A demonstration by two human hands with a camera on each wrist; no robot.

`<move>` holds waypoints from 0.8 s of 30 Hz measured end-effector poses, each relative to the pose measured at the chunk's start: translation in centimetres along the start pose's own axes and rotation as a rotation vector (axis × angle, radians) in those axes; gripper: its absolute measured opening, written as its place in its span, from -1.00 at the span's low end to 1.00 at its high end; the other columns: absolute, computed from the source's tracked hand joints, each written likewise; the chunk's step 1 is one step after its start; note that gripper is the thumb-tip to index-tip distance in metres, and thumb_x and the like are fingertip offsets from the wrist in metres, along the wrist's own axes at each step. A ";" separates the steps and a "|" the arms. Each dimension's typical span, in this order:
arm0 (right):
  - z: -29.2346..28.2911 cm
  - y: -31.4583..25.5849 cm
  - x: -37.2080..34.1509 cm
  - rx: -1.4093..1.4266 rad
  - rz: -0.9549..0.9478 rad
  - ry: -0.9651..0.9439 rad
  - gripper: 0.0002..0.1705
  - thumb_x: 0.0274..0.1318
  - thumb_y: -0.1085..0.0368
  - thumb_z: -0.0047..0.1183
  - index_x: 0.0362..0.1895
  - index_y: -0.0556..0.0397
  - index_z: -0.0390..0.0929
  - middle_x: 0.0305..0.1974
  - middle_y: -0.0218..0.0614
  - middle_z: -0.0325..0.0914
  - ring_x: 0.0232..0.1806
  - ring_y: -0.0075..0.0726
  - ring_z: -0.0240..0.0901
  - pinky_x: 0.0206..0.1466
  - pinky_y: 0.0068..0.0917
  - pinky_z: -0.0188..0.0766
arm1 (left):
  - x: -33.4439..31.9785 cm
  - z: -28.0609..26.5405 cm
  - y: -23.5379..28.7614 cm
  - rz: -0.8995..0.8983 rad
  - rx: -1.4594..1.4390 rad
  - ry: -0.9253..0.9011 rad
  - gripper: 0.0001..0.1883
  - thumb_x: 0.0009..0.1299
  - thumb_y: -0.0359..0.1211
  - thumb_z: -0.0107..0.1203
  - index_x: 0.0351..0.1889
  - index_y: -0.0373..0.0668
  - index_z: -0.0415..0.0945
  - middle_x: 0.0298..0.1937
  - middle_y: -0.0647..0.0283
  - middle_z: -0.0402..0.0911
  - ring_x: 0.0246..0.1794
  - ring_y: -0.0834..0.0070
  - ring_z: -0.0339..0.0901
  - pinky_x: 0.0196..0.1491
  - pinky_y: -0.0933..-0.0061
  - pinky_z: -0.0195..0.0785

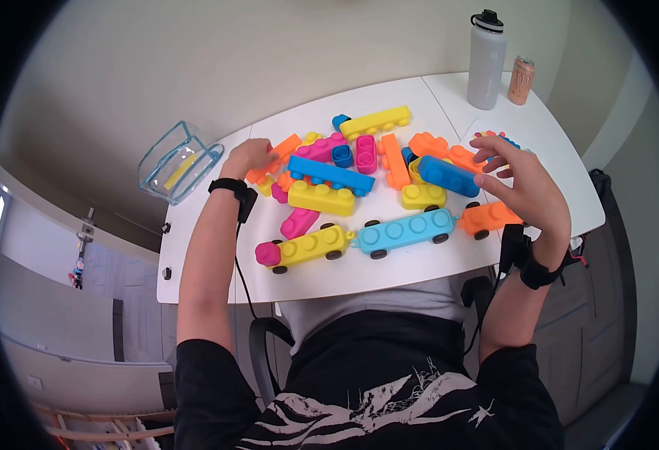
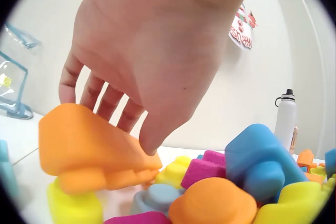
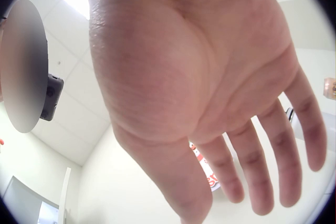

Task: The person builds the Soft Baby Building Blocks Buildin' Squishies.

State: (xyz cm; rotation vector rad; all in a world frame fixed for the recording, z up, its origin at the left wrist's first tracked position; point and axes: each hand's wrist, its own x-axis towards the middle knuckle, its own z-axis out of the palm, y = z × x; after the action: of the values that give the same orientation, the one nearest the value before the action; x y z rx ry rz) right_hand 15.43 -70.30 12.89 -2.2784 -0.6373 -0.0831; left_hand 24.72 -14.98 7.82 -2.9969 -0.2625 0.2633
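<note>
My left hand (image 1: 251, 157) is at the left end of the block pile and grips a long orange building block (image 2: 94, 137). In the left wrist view the fingers pass behind this block, their tips hidden, and the thumb lies by its right end. The block tilts over a yellow block (image 2: 76, 203). My right hand (image 1: 524, 180) holds nothing; its fingers are spread and loosely bent beside a dark blue block (image 1: 448, 177) at the pile's right. Below it, a block train has a yellow car (image 1: 311, 246), a light blue car (image 1: 406, 231) and an orange car (image 1: 487, 217).
A clear zip bag (image 1: 179, 165) with teal edges and something yellow inside stands on the left. At the back right are a grey water bottle (image 1: 487, 64) and a drink can (image 1: 521, 81). A long blue block (image 1: 331, 175) and several others fill the middle.
</note>
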 end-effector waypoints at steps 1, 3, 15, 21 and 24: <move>0.0 0.0 0.0 0.000 0.000 -0.002 -0.47 0.36 0.15 0.35 0.34 0.01 0.59 0.06 -0.19 0.74 0.03 -0.24 0.74 0.14 -0.28 0.64 | -0.1 -0.6 0.7 -0.001 -0.001 -0.001 -0.52 0.46 0.01 0.33 0.15 -0.12 0.70 0.04 0.07 0.81 0.10 0.13 0.75 0.17 0.17 0.60; 0.0 0.0 0.0 -0.003 0.006 -0.008 -0.47 0.37 0.15 0.34 0.34 0.01 0.59 0.07 -0.19 0.74 0.03 -0.24 0.74 0.15 -0.28 0.64 | -0.2 -1.7 2.2 0.001 -0.055 0.012 -0.55 0.47 0.02 0.31 0.17 -0.02 0.71 0.13 0.20 0.81 0.17 0.16 0.73 0.21 0.12 0.59; 0.0 -0.6 -0.2 0.008 0.006 -0.019 -0.43 0.33 0.17 0.38 0.36 0.00 0.57 0.09 -0.18 0.74 0.06 -0.23 0.73 0.14 -0.25 0.62 | 0.7 -3.8 7.8 0.051 -0.180 -0.135 -0.47 0.26 0.01 0.56 -0.04 -0.24 0.82 -0.13 0.08 0.86 -0.13 0.27 0.81 0.03 0.23 0.65; 0.0 -0.5 -0.2 0.009 0.006 -0.029 -0.42 0.32 0.18 0.39 0.36 0.01 0.56 0.09 -0.17 0.73 0.06 -0.21 0.73 0.14 -0.24 0.62 | 1.5 -3.9 7.9 0.120 -0.083 -0.013 -0.56 0.21 -0.10 0.54 -0.08 -0.21 0.85 -0.12 0.01 0.86 -0.09 0.13 0.82 0.08 0.19 0.69; 0.1 -0.5 -0.2 0.007 -0.018 -0.031 -0.42 0.32 0.20 0.39 0.36 0.01 0.56 0.07 -0.18 0.74 0.06 -0.21 0.73 0.13 -0.25 0.61 | 1.0 -4.7 8.0 0.093 -0.080 0.124 -0.61 0.21 -0.12 0.50 -0.11 -0.16 0.86 -0.14 0.00 0.86 -0.09 0.11 0.82 0.10 0.17 0.70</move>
State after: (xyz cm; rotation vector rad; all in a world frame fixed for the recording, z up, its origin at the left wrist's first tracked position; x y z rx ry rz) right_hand 15.04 -70.06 13.08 -2.2718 -0.6730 -0.0541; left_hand 27.81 -23.12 11.18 -3.0936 -0.1243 0.0770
